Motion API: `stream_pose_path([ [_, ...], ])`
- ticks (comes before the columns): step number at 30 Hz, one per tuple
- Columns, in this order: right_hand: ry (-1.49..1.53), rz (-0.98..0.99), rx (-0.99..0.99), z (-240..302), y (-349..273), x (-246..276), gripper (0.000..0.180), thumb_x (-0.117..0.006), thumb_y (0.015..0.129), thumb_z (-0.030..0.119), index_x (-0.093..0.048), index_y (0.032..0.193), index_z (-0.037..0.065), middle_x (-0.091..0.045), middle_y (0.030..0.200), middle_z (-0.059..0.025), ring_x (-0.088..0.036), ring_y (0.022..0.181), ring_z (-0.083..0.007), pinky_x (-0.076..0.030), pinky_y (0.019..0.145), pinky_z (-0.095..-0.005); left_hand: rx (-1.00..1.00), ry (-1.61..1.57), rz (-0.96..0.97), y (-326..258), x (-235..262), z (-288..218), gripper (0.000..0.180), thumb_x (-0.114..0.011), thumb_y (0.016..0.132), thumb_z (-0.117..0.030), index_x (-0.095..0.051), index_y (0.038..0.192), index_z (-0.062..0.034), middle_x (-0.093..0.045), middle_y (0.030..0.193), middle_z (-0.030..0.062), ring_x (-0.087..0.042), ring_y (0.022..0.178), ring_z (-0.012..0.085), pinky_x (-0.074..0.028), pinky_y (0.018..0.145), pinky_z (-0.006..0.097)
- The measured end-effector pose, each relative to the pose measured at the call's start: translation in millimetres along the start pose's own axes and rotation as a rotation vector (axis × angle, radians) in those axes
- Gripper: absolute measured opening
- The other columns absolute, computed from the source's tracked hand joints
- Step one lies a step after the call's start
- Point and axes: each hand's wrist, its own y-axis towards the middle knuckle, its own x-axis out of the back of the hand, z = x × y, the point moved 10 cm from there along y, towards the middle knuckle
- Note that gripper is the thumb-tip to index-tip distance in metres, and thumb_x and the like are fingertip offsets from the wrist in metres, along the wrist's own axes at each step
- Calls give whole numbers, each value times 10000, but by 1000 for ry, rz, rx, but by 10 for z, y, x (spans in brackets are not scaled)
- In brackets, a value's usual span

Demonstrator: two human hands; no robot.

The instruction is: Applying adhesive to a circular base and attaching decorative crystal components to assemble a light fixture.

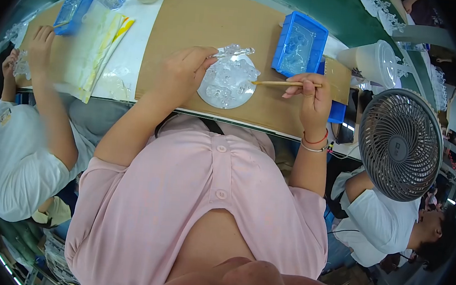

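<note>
Over a cardboard sheet, my left hand is closed at the fingertips on a clear plastic piece. That piece is held at the far edge of a round white plate, on which several small clear pieces lie in a loose cluster. To the right, my right hand grips a thin wooden stick like a pen. The stick points left, and its yellowish tip meets the plate's right side; whether it touches a piece cannot be made out.
A blue tray with clear contents stands beyond my right hand, near a translucent tub. A black fan is at the right. Another person's hand works at the left, by a second blue tray and a yellow-white plastic bag.
</note>
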Motion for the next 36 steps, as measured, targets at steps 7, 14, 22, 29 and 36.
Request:
stream_pose_path([
  [7,-185,-51,112,163,-118,-47,156,-411,1010,142,-442,991,-10,-621,935,-193,-647,705,-187,-573,651,-307,18,0,-25,16,29,-1,111,-697,802,-86,-677,910,-71,-687,833,71,-665,741,247,-521,636,342],
  [14,-154,-355,341,581,-192,428,173,-419,1007,138,-438,1000,-34,-618,920,-220,-653,667,-204,-577,623,-314,122,49,-26,53,114,197,171,-706,820,-89,-677,983,-46,-701,907,102,-689,795,231,-526,672,294],
  [22,-405,-472,257,197,39,534,137,-527,964,92,-512,978,-42,-668,888,-148,-671,707,-166,-564,657,-269,143,39,10,95,68,285,173,-690,834,-76,-671,1002,-39,-700,919,114,-694,814,230,-522,691,286],
  [29,-370,-490,309,269,22,518,137,-535,963,101,-533,963,-35,-677,875,-126,-673,709,-153,-554,659,-250,172,5,16,103,65,310,182,-685,836,-67,-667,1015,-36,-701,923,115,-696,829,220,-520,708,277],
  [36,-393,-505,320,479,-143,492,124,-502,973,89,-486,995,-31,-668,878,-182,-669,704,-195,-553,666,-291,169,-3,23,118,51,316,182,-687,834,-67,-667,1013,-37,-702,924,112,-697,826,212,-520,708,275],
])
